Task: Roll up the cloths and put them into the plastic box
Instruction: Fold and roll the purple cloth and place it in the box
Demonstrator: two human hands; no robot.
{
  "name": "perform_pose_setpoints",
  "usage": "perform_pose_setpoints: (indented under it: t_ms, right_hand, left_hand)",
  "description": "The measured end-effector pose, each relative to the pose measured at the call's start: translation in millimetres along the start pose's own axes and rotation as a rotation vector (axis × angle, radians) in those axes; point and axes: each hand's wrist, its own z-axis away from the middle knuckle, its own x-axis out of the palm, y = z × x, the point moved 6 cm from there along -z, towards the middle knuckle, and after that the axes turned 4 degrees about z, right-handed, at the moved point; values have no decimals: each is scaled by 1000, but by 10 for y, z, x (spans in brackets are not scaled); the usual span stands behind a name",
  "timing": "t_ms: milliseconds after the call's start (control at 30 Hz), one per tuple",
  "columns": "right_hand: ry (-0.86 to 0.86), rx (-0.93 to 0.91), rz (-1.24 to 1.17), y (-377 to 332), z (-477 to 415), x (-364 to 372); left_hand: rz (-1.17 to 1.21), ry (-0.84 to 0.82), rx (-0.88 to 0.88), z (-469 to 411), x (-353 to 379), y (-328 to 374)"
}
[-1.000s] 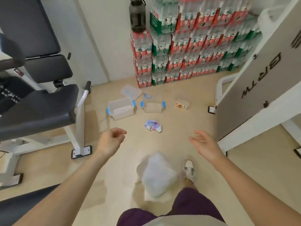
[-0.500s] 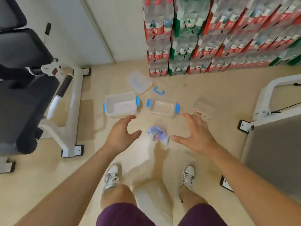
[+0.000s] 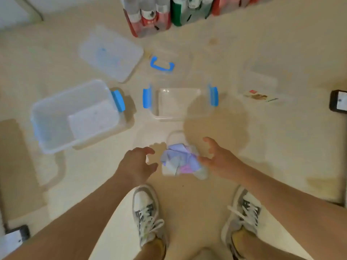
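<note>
Lowered since before, left hand (image 3: 136, 164) and right hand (image 3: 219, 159) released, cloths (image 3: 178, 160) between them

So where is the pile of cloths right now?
In the head view the cloths lie crumpled on the floor, mid-frame, between the left hand and the right hand, just nearer the person than the small clear box.

beige floor (image 3: 272, 151) | crumpled cloths (image 3: 178, 160) | clear box (image 3: 52, 121) | smaller box (image 3: 178, 104) | lid (image 3: 110, 53) | bottle packs (image 3: 150, 15)
</note>
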Motion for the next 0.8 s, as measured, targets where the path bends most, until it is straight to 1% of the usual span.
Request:
perform_pose_setpoints:
  t_ms: [67, 133, 200, 267, 333, 367, 400, 467, 500, 533, 600, 700, 767, 800]
  right_hand:
    - [-9, 16, 5, 195, -473, 330]
    - [17, 41, -18, 329, -810, 563]
    - [58, 22, -33, 362, -1041, 746]
    - [148, -42, 9, 332, -1162, 893]
    - [234, -138, 40, 227, -1208, 1003]
    - [252, -175, 6, 184, -1231, 1035]
    - [244, -182, -85, 156, -1259, 1036]
    - [179, -153, -307, 108, -1320, 959]
    - [143, -143, -383, 67, -1332, 888]
    - [108, -156, -402, -4, -1324, 794]
    - [79, -224, -358, -196, -1214, 523]
    - [122, -355, -232, -627, -776, -29]
    - [95, -431, -60, -965, -393, -354]
    - [71, -464, 34, -1106, -146, -490]
  left_hand:
    - [-114, -71, 49, -457, 472, -89]
    - [-152, -81, 117, -792, 881, -61]
    - [-97, -49, 148, -1065, 1246, -14]
    - [-49, -10, 132, -1231, 1514, 35]
    - [-75, 64, 148, -1315, 1627, 27]
    - [-83, 87, 180, -1344, 1627, 18]
    - [-77, 86, 211, -1379, 1584, -1]
    - [26, -1, 233, -1438, 1374, -34]
    - [61, -42, 242, -1466, 1213, -36]
    - [63, -72, 260, -1462, 1005, 9]
    - [15, -80, 292, -1353, 573, 185]
    - [34, 37, 308, -966, -14, 420]
    - [113, 80, 353, -635, -324, 536]
    - [117, 92, 387, -400, -462, 611]
